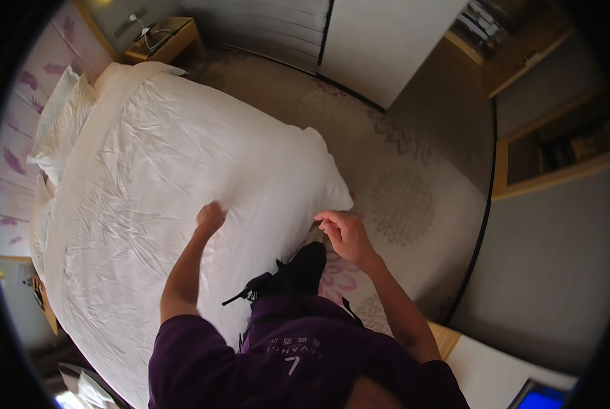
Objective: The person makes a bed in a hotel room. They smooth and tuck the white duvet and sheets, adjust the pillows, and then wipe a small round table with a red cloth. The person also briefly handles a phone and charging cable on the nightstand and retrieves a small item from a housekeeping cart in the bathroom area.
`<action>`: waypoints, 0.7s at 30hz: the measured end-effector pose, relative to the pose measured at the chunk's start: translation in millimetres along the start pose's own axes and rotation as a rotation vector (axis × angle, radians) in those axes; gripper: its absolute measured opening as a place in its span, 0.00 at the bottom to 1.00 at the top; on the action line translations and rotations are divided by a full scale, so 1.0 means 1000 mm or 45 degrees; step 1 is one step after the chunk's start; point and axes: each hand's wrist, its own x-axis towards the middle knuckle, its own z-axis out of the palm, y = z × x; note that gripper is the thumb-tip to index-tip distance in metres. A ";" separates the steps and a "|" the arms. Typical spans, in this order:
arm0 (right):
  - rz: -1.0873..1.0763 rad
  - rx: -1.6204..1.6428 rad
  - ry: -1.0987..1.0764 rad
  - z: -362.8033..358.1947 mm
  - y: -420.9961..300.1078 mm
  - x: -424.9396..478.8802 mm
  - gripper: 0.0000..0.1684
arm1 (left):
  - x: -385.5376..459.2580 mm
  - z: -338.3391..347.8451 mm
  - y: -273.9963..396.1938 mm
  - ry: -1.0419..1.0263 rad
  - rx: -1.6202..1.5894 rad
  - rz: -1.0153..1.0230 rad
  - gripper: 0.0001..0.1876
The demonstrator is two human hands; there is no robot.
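My left hand (212, 217) is over the white duvet (172, 153) near the bed's side, slightly blurred, its fingers curled; whether it touches or grips the cloth cannot be told. Past the duvet's near corner, above the carpet, my right hand (343, 234) hangs with bent fingers apart and nothing seen in it. The duvet lies spread over the bed, wrinkled toward the head end, smoother toward the foot, with a folded band of white cloth (87, 138) across its top. White pillows (62, 128) lean at the headboard.
A wooden nightstand (182, 36) with a white cable stands beyond the bed. Patterned carpet (402, 204) runs along the bed's foot toward a white panel (381, 46). A white-topped desk (499, 358) with a blue-lit screen is at lower right. A black device with an antenna (248, 291) hangs at my waist.
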 end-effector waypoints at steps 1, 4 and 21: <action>0.027 0.023 -0.039 -0.014 0.008 0.016 0.09 | 0.024 0.000 0.039 0.049 -0.052 -0.061 0.19; -0.073 -0.060 -0.136 -0.060 0.024 0.058 0.09 | 0.090 -0.007 0.129 -0.167 -0.194 -0.107 0.37; -0.106 0.208 -0.394 -0.187 0.148 0.343 0.10 | 0.214 0.018 0.221 -0.479 -0.284 -0.743 0.54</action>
